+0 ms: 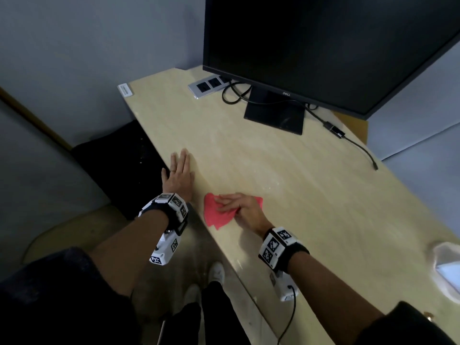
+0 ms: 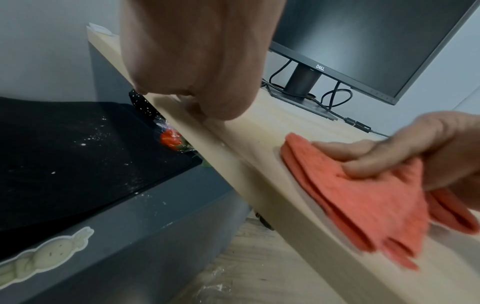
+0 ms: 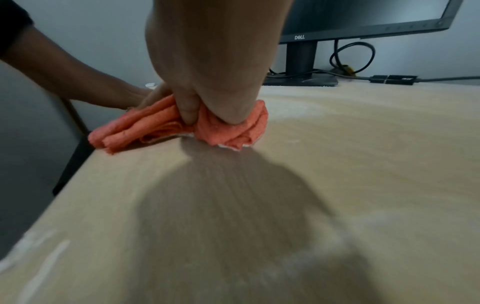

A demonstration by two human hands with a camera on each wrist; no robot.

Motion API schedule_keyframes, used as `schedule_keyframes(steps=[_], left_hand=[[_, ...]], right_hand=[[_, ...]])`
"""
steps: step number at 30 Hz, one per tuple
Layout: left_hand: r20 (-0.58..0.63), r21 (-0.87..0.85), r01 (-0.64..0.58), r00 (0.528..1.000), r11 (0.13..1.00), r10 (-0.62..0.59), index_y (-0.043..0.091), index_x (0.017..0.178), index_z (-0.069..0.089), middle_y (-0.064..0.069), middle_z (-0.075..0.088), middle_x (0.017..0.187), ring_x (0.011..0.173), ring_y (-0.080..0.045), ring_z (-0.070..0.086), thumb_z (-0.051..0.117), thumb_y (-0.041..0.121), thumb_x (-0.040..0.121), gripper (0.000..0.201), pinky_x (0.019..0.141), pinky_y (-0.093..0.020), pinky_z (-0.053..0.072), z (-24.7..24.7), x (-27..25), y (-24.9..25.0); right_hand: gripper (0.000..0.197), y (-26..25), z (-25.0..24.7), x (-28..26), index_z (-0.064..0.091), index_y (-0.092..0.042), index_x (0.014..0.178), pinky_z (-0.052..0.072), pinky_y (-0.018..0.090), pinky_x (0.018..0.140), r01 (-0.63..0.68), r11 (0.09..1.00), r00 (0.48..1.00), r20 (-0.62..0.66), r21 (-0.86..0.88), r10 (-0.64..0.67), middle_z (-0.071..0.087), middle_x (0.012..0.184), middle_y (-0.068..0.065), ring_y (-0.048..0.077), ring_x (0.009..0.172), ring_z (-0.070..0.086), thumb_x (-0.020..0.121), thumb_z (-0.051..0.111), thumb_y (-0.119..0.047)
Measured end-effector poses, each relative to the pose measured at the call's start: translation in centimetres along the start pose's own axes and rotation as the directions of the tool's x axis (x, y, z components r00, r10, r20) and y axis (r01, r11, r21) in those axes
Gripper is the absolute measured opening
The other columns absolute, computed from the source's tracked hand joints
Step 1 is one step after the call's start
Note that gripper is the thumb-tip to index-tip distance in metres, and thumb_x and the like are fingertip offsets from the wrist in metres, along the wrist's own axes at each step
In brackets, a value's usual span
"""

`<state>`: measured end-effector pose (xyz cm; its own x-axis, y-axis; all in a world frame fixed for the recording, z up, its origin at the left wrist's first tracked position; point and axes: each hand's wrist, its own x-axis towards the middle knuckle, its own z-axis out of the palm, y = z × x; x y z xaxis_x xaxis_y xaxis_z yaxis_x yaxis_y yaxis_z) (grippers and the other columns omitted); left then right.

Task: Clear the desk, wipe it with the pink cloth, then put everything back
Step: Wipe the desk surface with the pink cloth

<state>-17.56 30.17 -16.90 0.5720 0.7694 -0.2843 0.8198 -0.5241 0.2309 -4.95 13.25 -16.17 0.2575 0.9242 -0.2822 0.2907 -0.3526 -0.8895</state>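
The folded pink cloth (image 1: 214, 216) lies near the front left edge of the pale wooden desk (image 1: 311, 200). My right hand (image 1: 231, 205) lies on top of it. In the right wrist view my right hand (image 3: 202, 111) has its fingers curled into the bunched cloth (image 3: 145, 127). The left wrist view shows the cloth (image 2: 363, 205) under those bent fingers (image 2: 363, 164). My left hand (image 1: 179, 168) lies flat with straight fingers on the desk's left edge, a little beyond the cloth, holding nothing. Faint white dust streaks (image 3: 44, 265) mark the desk.
A black Dell monitor (image 1: 323, 46) stands at the back with its base (image 1: 275, 114), cables and an adapter (image 1: 337, 130). A socket panel (image 1: 209, 86) sits at the back left. A white object (image 1: 448, 267) lies at the right edge. A dark padded surface (image 2: 78, 154) is below the left edge.
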Motion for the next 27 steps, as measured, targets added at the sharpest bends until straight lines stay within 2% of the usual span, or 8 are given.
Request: schedule_keyframes(steps=[3, 6, 10, 13, 17, 18, 20, 27], left_hand=[[-0.016, -0.026, -0.007, 1.000, 1.000, 0.006, 0.017, 0.151, -0.002, 0.005, -0.009, 0.160, 0.148, -0.022, -0.006, 0.022, 0.030, 0.102, 0.056, 0.117, -0.051, 0.013, 0.2, -0.7, 0.3], [-0.094, -0.064, -0.008, 0.996, 0.998, 0.002, 0.016, 0.151, 0.000, 0.001, -0.005, 0.160, 0.148, -0.022, -0.003, 0.022, 0.031, 0.102, 0.057, 0.118, -0.049, 0.011, 0.6, -1.4, 0.6], [-0.131, -0.127, -0.020, 0.991, 0.992, 0.003, 0.016, 0.152, 0.006, 0.001, 0.000, 0.161, 0.148, -0.021, -0.001, 0.024, 0.036, 0.100, 0.058, 0.118, -0.050, 0.012, 1.7, -2.4, 0.7], [-0.122, -0.110, -0.038, 0.992, 0.993, 0.024, 0.017, 0.152, 0.010, 0.000, 0.004, 0.160, 0.148, -0.022, 0.002, 0.008, 0.047, 0.095, 0.065, 0.115, -0.054, 0.016, 2.5, -2.4, 0.4], [-0.114, -0.102, -0.037, 0.993, 0.994, 0.025, 0.018, 0.152, 0.006, 0.002, -0.001, 0.160, 0.148, -0.020, -0.004, -0.001, 0.051, 0.089, 0.071, 0.115, -0.054, 0.014, 3.0, -2.0, 0.3], [-0.119, -0.110, -0.042, 0.992, 0.993, 0.029, 0.019, 0.152, 0.004, 0.003, -0.004, 0.160, 0.148, -0.020, -0.007, -0.002, 0.052, 0.089, 0.072, 0.115, -0.054, 0.013, 3.1, -2.0, 0.3], [-0.125, -0.136, -0.051, 0.992, 0.989, 0.034, 0.020, 0.152, 0.002, 0.004, -0.008, 0.160, 0.147, -0.018, -0.011, -0.003, 0.054, 0.088, 0.072, 0.116, -0.054, 0.010, 3.1, -2.0, 0.4], [-0.098, -0.156, -0.035, 0.995, 0.987, 0.020, 0.024, 0.152, -0.001, 0.007, -0.013, 0.159, 0.144, -0.013, -0.020, 0.003, 0.055, 0.091, 0.069, 0.116, -0.054, 0.010, 2.9, -1.9, 0.4]], right_hand=[[0.060, -0.2, -0.4, -2.3, 0.072, -0.006, 0.099, 0.043, 0.032, 0.102, -0.011, 0.992, 1.000, 0.027, 0.129, 0.008, 0.072, 0.105, 0.003, 0.020, 0.106, 0.065, 0.064, 0.036, 0.026], [0.059, -1.3, -2.3, -3.4, 0.066, 0.004, 0.110, 0.038, 0.019, 0.035, -0.134, 0.923, 0.983, -0.067, 0.362, 0.169, 0.061, 0.047, 0.001, 0.005, 0.032, 0.050, 0.068, 0.031, 0.026], [0.038, -0.8, -6.6, -2.6, 0.058, -0.003, 0.125, 0.028, 0.015, 0.025, 0.048, 0.896, 0.882, -0.440, 0.441, 0.169, 0.063, 0.049, -0.002, 0.005, 0.023, 0.035, 0.094, 0.037, 0.006], [0.041, 1.4, -9.8, -0.5, 0.058, -0.027, 0.125, 0.039, 0.012, 0.036, 0.044, 0.919, 0.694, -0.674, 0.391, 0.253, 0.070, 0.104, 0.011, -0.003, 0.039, 0.045, 0.096, 0.042, -0.003], [0.038, 4.4, -10.5, 1.5, 0.055, -0.048, 0.121, 0.042, 0.018, 0.044, -0.094, 0.950, 0.617, -0.732, 0.297, 0.290, 0.067, 0.113, 0.007, 0.018, 0.064, 0.065, 0.098, 0.037, -0.023], [0.042, 4.9, -10.0, 2.2, 0.049, -0.036, 0.132, 0.051, 0.022, 0.067, -0.146, 0.969, 0.632, -0.735, 0.200, 0.247, 0.057, 0.131, 0.008, 0.025, 0.099, 0.065, 0.095, 0.040, -0.018], [0.057, 5.6, -9.3, 4.0, 0.037, -0.011, 0.142, 0.031, 0.039, 0.114, -0.265, 0.964, 0.653, -0.728, 0.036, 0.207, 0.034, 0.150, 0.011, 0.028, 0.139, 0.033, 0.088, 0.039, 0.006], [0.067, 0.5, -3.7, 9.5, 0.047, -0.006, 0.134, 0.020, 0.044, 0.118, -0.036, 0.973, 0.857, -0.508, -0.229, -0.088, 0.037, 0.147, 0.015, 0.030, 0.139, 0.032, 0.072, 0.042, 0.019]])
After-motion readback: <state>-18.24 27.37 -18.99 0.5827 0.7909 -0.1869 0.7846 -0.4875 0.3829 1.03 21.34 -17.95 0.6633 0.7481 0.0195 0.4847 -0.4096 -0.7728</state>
